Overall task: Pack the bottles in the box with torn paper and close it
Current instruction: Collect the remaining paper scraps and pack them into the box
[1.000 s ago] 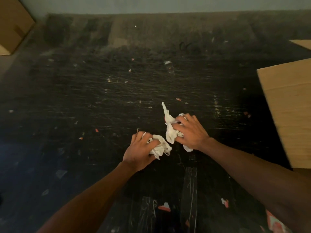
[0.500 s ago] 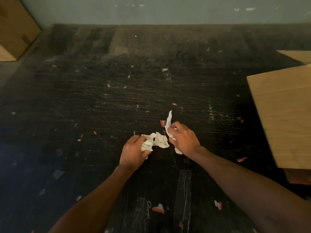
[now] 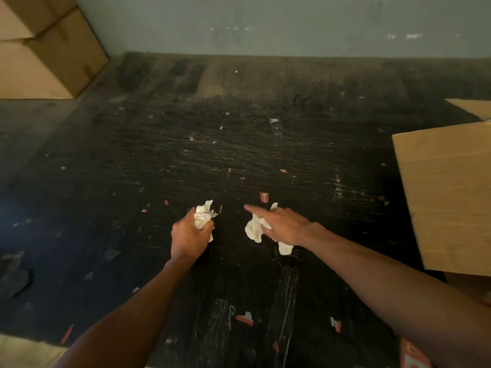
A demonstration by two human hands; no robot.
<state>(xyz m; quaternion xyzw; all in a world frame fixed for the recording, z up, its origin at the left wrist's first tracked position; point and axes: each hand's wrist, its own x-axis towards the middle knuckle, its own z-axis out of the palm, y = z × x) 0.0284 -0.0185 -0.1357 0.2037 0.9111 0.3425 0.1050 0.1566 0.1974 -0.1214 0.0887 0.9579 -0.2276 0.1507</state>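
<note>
Head view: paper had parted since half-second prior. Left hand (image 3: 190, 236) fisted on paper wad (image 3: 203, 216); right hand (image 3: 284, 225), forefinger extended, held torn paper piece (image 3: 255, 229). Padding ready; cardboard box (image 3: 449, 197) right.

You're in packing or storage room, workshop-like: black counter (image 3: 239, 155) scarred with scratches, littered with red and white paper scraps (image 3: 263, 197); cardboard boxes stacked at far left (image 3: 47, 49), another carton (image 3: 449, 195) on your right; bare grey wall (image 3: 265, 22).
</note>
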